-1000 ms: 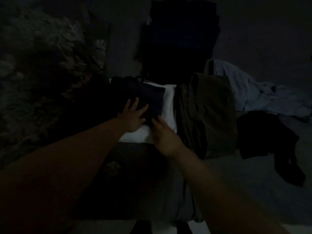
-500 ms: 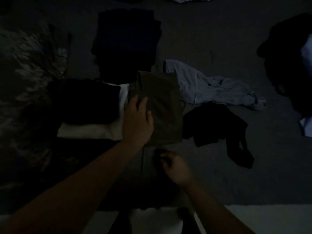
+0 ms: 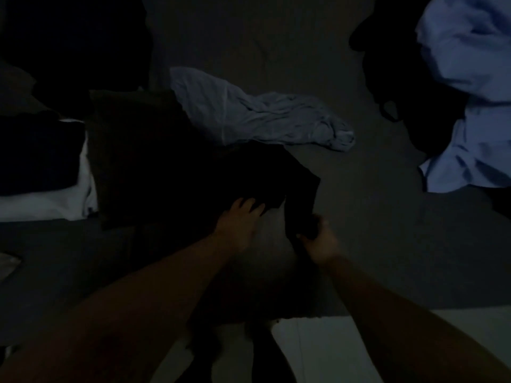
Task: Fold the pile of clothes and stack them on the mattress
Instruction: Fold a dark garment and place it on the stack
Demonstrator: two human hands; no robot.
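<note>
The room is very dark. A black garment (image 3: 265, 175) lies crumpled on the grey mattress (image 3: 387, 244) in the middle. My left hand (image 3: 239, 222) grips its near edge with curled fingers. My right hand (image 3: 318, 240) holds a dangling dark strip of the same garment. To the left lies a folded olive piece (image 3: 138, 156), and further left a folded dark piece (image 3: 36, 150) sits on a folded white one (image 3: 41, 203). A crumpled pale blue garment (image 3: 262, 117) lies behind the black one.
A larger light blue garment (image 3: 470, 92) and a black one (image 3: 401, 78) are heaped at the right. A dark folded stack (image 3: 74, 42) sits at the back left. The mattress's near edge meets a pale floor (image 3: 414, 335) at the bottom.
My view swung right. My left hand left the olive piece and took hold of the black garment. My right hand rose from the mattress and gripped the garment's hanging strip.
</note>
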